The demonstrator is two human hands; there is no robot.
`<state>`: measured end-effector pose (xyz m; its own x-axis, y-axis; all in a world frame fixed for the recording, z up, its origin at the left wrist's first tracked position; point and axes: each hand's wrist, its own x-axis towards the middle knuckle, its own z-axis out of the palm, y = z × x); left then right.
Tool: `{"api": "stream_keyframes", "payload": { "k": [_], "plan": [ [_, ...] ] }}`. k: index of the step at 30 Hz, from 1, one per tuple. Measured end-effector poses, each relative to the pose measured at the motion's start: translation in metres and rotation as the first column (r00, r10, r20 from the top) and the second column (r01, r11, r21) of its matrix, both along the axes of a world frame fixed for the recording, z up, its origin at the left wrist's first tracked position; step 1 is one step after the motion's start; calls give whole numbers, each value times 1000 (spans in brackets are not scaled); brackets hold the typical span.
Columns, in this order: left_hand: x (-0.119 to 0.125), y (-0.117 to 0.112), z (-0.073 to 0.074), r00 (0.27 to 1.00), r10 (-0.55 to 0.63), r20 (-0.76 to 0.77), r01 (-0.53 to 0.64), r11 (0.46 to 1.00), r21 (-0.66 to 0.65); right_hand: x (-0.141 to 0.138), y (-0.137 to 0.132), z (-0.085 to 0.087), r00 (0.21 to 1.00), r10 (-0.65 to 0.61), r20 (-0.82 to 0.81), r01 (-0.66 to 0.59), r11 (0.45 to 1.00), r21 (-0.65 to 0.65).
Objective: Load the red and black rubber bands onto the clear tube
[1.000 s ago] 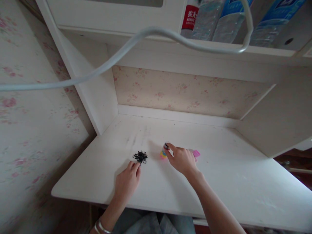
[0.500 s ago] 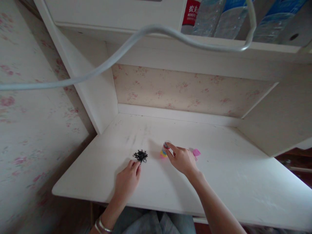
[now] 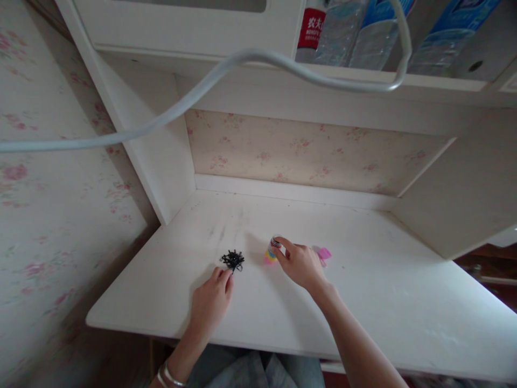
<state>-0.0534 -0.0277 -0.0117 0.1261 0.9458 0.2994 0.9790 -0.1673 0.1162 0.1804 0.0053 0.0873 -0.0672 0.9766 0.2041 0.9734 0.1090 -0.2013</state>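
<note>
Writing: red label on a bottle (image 3: 312, 28) at upper right, white Chinese characters, the first two reading 农夫, with NONGFU in Latin capitals beneath and a smaller line too fine to read. Blue labels on two more bottles (image 3: 448, 40), text cut off by frame edge. Colored print on small container (image 3: 270, 256), pink, yellow and blue; no words legible.

Container on white counter (image 3: 404, 291), right of black pile (image 3: 233, 260) and well apart from it. Long axis near vertical, mouth up, top leaning slightly right in view; true tilt or lens effect, cannot tell. Rim ringed dark; contents unclear.

Right hand (image 3: 302, 264): grip pinching container near the mouth, thumb against side, forefinger at rim. Left hand (image 3: 211, 300): fingertips drawn close at near edge of pile, touching it; whether a strand is pinched, cannot tell. Silver-colored bangle (image 3: 172, 377) on left wrist.

Count: one container; one pile, thin looped strands, too tangled to number; one pink piece (image 3: 324, 253), lying just beyond right hand on its right; at least four bottles on the shelf (image 3: 444, 81); one pale cable (image 3: 258, 56) crossing overhead, floral wallpaper (image 3: 24, 215) at left
</note>
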Motion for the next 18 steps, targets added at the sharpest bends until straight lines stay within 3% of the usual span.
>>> {"api": "stream_keyframes", "payload": {
  "k": [6,9,13,18],
  "plan": [
    [0,1,2,999,11,33,-10,1000,-17,6,-2,-5,990,11,-140,5,994,113],
    [1,2,5,997,20,73,-17,999,-38,11,-6,-15,962,12,-272,42,980,194],
    [2,3,8,991,53,124,-44,996,-79,19,-18,-47,857,-28,-514,150,969,196],
    [5,9,11,990,70,119,-57,993,-106,34,-45,-93,761,-146,-633,184,983,-6]
  ]
}}
